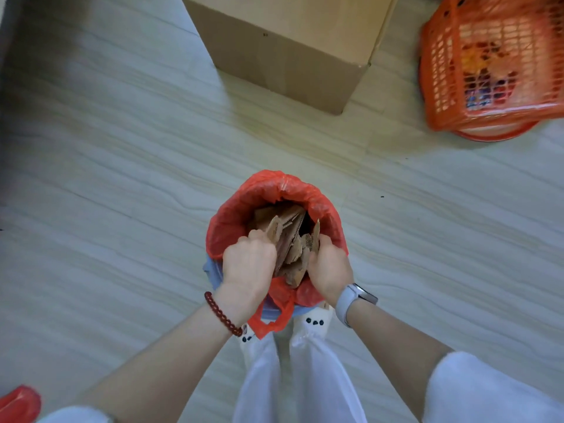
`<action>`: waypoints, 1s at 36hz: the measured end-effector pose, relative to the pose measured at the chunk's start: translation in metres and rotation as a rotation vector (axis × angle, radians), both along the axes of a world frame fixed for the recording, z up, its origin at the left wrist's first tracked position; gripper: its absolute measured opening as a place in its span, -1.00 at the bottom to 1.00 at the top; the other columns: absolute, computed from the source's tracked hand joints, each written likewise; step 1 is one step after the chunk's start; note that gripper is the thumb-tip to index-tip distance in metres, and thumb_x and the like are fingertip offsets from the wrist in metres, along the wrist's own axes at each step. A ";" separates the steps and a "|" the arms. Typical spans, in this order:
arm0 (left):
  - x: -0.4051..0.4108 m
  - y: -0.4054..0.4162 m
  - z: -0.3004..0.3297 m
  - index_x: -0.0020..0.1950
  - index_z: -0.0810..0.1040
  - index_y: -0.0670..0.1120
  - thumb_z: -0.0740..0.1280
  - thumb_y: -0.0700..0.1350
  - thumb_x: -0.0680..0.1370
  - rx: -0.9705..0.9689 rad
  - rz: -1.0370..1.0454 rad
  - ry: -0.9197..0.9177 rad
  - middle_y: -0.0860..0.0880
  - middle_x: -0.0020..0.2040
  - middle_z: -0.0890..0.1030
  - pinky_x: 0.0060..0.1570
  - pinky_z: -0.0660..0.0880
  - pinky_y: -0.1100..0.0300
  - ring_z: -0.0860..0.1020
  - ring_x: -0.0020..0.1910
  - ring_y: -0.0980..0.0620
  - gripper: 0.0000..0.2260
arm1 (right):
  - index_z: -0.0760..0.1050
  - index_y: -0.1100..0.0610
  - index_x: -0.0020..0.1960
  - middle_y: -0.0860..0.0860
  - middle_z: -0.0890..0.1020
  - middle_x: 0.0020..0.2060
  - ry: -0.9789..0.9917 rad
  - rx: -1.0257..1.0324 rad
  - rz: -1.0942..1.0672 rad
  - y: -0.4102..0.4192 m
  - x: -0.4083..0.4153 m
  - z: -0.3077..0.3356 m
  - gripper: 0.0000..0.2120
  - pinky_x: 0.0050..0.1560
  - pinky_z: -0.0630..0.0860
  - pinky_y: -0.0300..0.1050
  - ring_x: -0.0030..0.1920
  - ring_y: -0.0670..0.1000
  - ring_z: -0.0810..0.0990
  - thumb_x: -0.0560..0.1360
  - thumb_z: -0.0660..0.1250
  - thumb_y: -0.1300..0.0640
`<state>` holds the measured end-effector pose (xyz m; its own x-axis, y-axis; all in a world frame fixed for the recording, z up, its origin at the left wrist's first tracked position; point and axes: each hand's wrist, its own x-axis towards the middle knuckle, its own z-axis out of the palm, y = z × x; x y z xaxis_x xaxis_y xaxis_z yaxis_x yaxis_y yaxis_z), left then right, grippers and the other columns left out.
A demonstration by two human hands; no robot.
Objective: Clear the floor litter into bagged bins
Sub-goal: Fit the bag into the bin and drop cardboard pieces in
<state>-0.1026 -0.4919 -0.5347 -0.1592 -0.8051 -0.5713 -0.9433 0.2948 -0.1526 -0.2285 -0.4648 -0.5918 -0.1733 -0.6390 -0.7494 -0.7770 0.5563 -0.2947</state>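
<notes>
Curled fingers of the left hand (248, 262) and right hand (329, 268) grip torn brown cardboard scraps (290, 242) inside the bin (213, 270), which is lined with a red bag (244, 209) and stands near a cardboard box (283, 47).

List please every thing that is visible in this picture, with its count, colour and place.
bin: one, blue-grey, centre of floor
bag: one, red, lining the bin
cardboard pieces: several, brown, inside the bag
cardboard box: one, brown, top centre
basket: one, orange, top right, holding mixed items
red thing: one, bottom left corner, cannot identify
floor: pale tiles
bracelet: one, dark red, left wrist
watch: one, light grey, right wrist
left hand: gripping cardboard pieces
right hand: gripping cardboard pieces
</notes>
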 end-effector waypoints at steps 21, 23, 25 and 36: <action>0.033 0.033 -0.050 0.40 0.33 -0.10 0.17 -0.17 0.56 0.140 0.389 0.520 -0.12 0.27 0.44 0.09 0.42 -0.02 0.42 0.19 -0.17 -0.61 | 0.44 0.14 0.26 0.11 0.61 -0.11 -0.202 -0.220 -0.121 0.018 0.004 0.009 -0.58 -0.10 0.41 -0.10 -0.11 0.13 0.54 0.48 0.08 0.40; 0.045 0.042 -0.055 0.32 0.44 -0.16 0.24 -0.22 0.51 0.052 0.412 0.574 -0.17 0.24 0.48 0.14 0.39 -0.05 0.45 0.18 -0.21 -0.64 | 0.43 0.16 0.25 0.07 0.56 -0.06 -0.191 -0.249 -0.050 0.023 0.004 0.003 -0.58 -0.07 0.39 -0.16 -0.08 0.08 0.52 0.47 0.06 0.41; 0.057 0.048 -0.060 0.24 0.51 -0.17 0.30 -0.21 0.46 -0.005 0.404 0.574 -0.18 0.15 0.52 0.06 0.44 -0.10 0.49 0.10 -0.23 -0.66 | 0.37 0.20 0.33 0.15 0.50 0.19 -0.124 -0.249 0.031 0.028 0.007 -0.003 -0.58 0.13 0.43 -0.06 0.18 0.16 0.47 0.49 0.06 0.32; 0.087 0.065 -0.078 0.32 0.42 -0.15 0.40 -0.21 0.30 -0.131 0.348 0.360 -0.27 0.36 0.37 0.17 0.35 -0.25 0.28 0.33 -0.23 -0.43 | 0.29 0.23 0.38 0.19 0.55 0.10 -0.137 -0.063 -0.078 0.026 0.031 -0.029 -0.54 -0.05 0.32 -0.26 0.14 0.18 0.50 0.48 0.11 0.37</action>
